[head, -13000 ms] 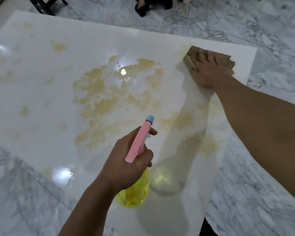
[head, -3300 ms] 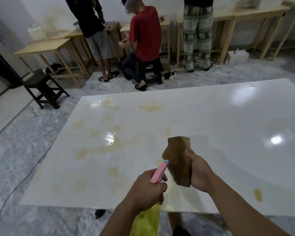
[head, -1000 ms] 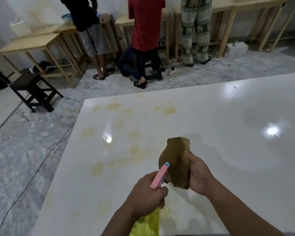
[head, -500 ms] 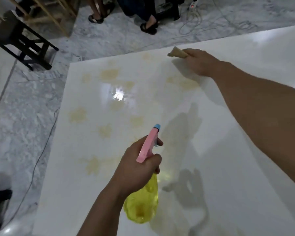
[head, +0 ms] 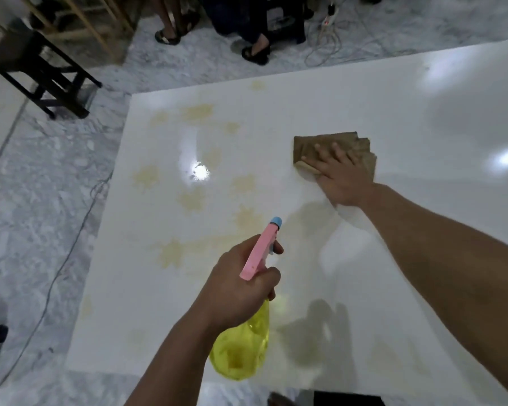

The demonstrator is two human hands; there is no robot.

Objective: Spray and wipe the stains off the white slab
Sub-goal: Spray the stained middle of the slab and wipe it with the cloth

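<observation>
The glossy white slab (head: 423, 118) lies flat on the marble floor and fills most of the view. Several pale yellow stains (head: 191, 199) dot its left half. My left hand (head: 238, 285) grips a yellow spray bottle (head: 241, 350) with a pink trigger head, held above the slab's near part and pointing away. My right hand (head: 340, 177) lies flat on a folded brown cloth (head: 332, 145) and presses it onto the slab, right of the stains.
A dark stool (head: 41, 71) stands on the floor at the far left. People's feet (head: 255, 52) and cables with a power strip (head: 329, 17) are beyond the slab's far edge. A thin cable (head: 68, 253) runs along the floor on the left.
My right hand has drawn the cloth back from the slab's far edge towards the middle and spread it flat. The left hand with the bottle has held its place.
</observation>
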